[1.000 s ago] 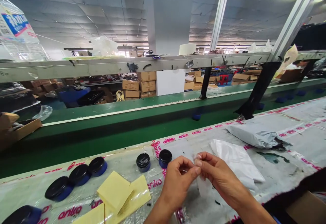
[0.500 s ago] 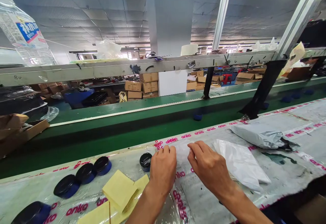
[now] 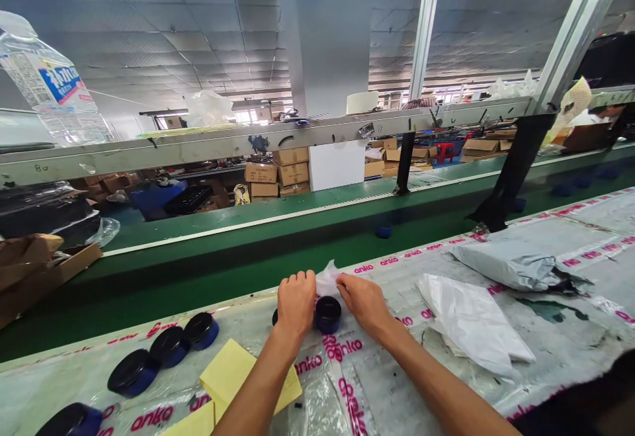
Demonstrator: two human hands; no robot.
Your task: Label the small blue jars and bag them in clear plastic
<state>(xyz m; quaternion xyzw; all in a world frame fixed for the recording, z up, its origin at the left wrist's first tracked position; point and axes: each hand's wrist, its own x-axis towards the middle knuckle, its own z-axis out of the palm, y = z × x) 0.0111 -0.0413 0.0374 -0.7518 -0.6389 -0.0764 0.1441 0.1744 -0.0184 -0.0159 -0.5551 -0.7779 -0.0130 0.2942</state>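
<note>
Between my two hands stretches a thin, translucent white plastic bag (image 3: pixel 328 278). My left hand (image 3: pixel 296 302) grips its left side with curled fingers, and my right hand (image 3: pixel 366 302) pinches its right side. Just below the bag, a small round black-and-blue item (image 3: pixel 328 314) sits on the covered table between the hands. Another dark round item (image 3: pixel 274 317) is mostly hidden behind my left hand. To the left stand several more of them, one being a round black-topped item (image 3: pixel 201 330). Yellow paper sheets (image 3: pixel 229 371) lie partly under my left forearm.
A stack of thin white bags (image 3: pixel 471 320) lies right of my right hand, with a grey plastic packet (image 3: pixel 510 264) beyond. The green conveyor belt (image 3: pixel 238 257) runs behind the table, carrying a blue round item (image 3: pixel 383 231). A metal rail (image 3: pixel 208 141) crosses above, bearing a water bottle (image 3: pixel 54 85).
A thin white bag now shows between my hands, and a round item has appeared under it. My right hand has moved left, closer to my left hand.
</note>
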